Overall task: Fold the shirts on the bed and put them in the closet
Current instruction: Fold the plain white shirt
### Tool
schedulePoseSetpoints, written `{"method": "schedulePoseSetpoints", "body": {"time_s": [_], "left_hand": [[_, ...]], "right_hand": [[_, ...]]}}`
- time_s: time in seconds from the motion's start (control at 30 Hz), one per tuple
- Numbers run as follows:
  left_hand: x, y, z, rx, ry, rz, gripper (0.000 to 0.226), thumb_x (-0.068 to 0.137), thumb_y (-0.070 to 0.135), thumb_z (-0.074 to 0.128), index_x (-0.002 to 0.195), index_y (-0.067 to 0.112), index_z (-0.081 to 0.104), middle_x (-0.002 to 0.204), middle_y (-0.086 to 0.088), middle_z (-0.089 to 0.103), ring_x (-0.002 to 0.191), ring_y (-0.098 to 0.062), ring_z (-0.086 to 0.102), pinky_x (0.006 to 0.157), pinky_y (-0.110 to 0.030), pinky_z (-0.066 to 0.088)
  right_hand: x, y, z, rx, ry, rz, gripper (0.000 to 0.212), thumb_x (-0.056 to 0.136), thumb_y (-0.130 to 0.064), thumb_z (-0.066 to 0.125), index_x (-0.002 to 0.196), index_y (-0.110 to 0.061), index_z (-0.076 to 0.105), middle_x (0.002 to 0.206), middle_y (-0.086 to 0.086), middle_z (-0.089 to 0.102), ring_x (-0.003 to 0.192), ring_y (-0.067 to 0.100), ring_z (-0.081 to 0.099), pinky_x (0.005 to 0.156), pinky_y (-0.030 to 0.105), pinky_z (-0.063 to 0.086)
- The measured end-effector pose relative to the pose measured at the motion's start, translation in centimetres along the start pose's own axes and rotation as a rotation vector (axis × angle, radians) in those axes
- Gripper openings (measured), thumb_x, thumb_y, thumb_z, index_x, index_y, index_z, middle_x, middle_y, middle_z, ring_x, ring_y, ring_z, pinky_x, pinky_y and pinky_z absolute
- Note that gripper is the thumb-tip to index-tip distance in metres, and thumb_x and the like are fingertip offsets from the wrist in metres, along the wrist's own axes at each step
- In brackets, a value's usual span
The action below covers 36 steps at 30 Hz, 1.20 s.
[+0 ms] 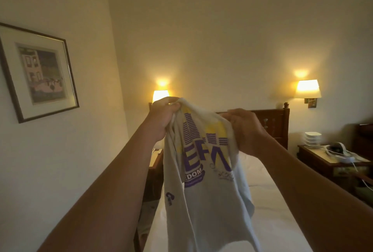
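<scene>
A white shirt (203, 201) with purple and yellow print hangs in the air in front of me, above the bed (268, 217). My left hand (161, 118) grips its top edge at the left, fingers curled into the cloth. My right hand (247, 130) pinches the top edge at the right. The shirt is bunched between the two hands and drapes down toward the white sheet. No other shirt and no closet shows in this view.
A dark wooden headboard (276, 122) stands behind the shirt. Wall lamps (307, 89) glow on both sides. A nightstand (327, 160) at the right carries white boxes and cables. A framed picture (38, 72) hangs on the left wall.
</scene>
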<state>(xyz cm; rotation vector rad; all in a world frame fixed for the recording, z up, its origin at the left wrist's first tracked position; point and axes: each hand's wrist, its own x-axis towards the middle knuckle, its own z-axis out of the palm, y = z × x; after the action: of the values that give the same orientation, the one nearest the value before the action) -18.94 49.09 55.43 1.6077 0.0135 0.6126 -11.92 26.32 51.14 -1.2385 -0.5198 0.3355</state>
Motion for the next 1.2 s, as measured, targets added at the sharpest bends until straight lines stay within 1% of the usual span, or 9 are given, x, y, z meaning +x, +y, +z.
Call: {"method": "schedulePoseSetpoints", "body": {"time_s": [0.07,0.3,0.37,0.5,0.6,0.73,0.83,1.0,1.2], "left_hand": [[0.0,0.4,0.3,-0.074,-0.019,0.005,0.015,0.102,0.010,0.057,0.099,0.017,0.070,0.088,-0.005,0.072,0.076,-0.018,0.069,0.067,-0.030,0.055],[-0.5,0.5,0.3,-0.037,-0.140,0.008,0.017,0.101,0.010,0.058,0.104,0.017,0.073,0.098,-0.006,0.073,0.087,-0.018,0.069,0.072,-0.031,0.056],[-1.0,0.6,-0.6,0.023,-0.148,0.007,0.017,0.100,0.008,0.059,0.101,0.017,0.074,0.097,-0.007,0.073,0.089,-0.020,0.069,0.078,-0.035,0.057],[-1.5,0.4,-4.0,0.179,-0.075,-0.004,0.013,0.094,0.007,0.068,0.095,0.016,0.077,0.102,-0.011,0.074,0.096,-0.025,0.069,0.090,-0.038,0.056],[-1.5,-0.3,-6.5,0.417,0.020,-0.027,0.006,0.087,0.012,0.077,0.092,0.015,0.079,0.105,-0.005,0.073,0.102,-0.019,0.066,0.084,-0.028,0.053],[-2.1,-1.3,-6.8,0.747,0.164,-0.054,0.012,0.086,0.023,0.075,0.090,0.012,0.075,0.093,0.001,0.068,0.094,-0.019,0.063,0.073,-0.028,0.047],[-2.8,-1.4,-4.6,1.021,0.258,-0.054,0.027,0.090,0.046,0.065,0.107,0.025,0.072,0.111,0.004,0.064,0.102,-0.020,0.056,0.093,-0.038,0.041],[-4.3,-0.9,1.8,0.254,-0.217,-0.161,0.042,0.098,0.022,0.061,0.139,0.014,0.059,0.136,-0.008,0.060,0.108,-0.020,0.061,0.071,-0.022,0.045],[-3.7,-3.0,2.5,0.277,-0.234,-0.102,0.028,0.085,0.028,0.075,0.113,0.026,0.071,0.113,-0.009,0.072,0.101,-0.030,0.070,0.087,-0.046,0.060]], "right_hand": [[0.4,1.5,-0.7,0.036,-0.009,0.067,0.044,0.064,-0.024,0.066,0.103,-0.003,0.068,0.098,0.021,0.048,0.086,0.038,0.046,0.077,0.043,0.044],[-0.8,5.7,1.1,-0.250,-0.415,0.322,0.051,0.086,-0.015,0.054,0.136,-0.006,0.059,0.135,0.024,0.060,0.128,0.042,0.056,0.091,0.048,0.055],[-0.7,5.8,1.3,-0.460,-0.336,0.278,0.034,0.095,-0.009,0.051,0.125,-0.002,0.066,0.126,0.023,0.066,0.119,0.040,0.062,0.092,0.047,0.058],[0.5,4.7,-0.1,-0.756,0.255,-0.105,0.010,0.092,-0.008,0.060,0.088,-0.010,0.069,0.088,0.013,0.068,0.084,0.029,0.064,0.069,0.036,0.055],[1.0,3.5,-1.1,-0.832,0.526,-0.270,0.016,0.085,-0.004,0.058,0.094,-0.017,0.062,0.096,0.005,0.064,0.092,0.029,0.060,0.077,0.039,0.050],[0.5,2.6,0.7,-0.972,0.454,-0.504,0.021,0.090,-0.002,0.056,0.096,-0.022,0.053,0.086,-0.002,0.060,0.086,0.025,0.057,0.071,0.036,0.048],[0.2,1.5,3.1,-0.949,0.414,-0.652,0.011,0.097,-0.009,0.057,0.096,-0.020,0.053,0.080,-0.004,0.059,0.071,0.008,0.055,0.056,0.022,0.038],[0.0,-0.2,5.8,-0.902,0.301,-0.688,0.014,0.091,-0.013,0.064,0.103,-0.019,0.058,0.083,-0.007,0.061,0.072,0.008,0.057,0.058,0.024,0.044],[-0.3,1.9,1.9,-0.718,0.238,-0.271,0.055,0.078,-0.050,0.077,0.073,0.003,0.063,0.068,0.009,0.057,0.067,0.024,0.052,0.066,0.037,0.041]]}}
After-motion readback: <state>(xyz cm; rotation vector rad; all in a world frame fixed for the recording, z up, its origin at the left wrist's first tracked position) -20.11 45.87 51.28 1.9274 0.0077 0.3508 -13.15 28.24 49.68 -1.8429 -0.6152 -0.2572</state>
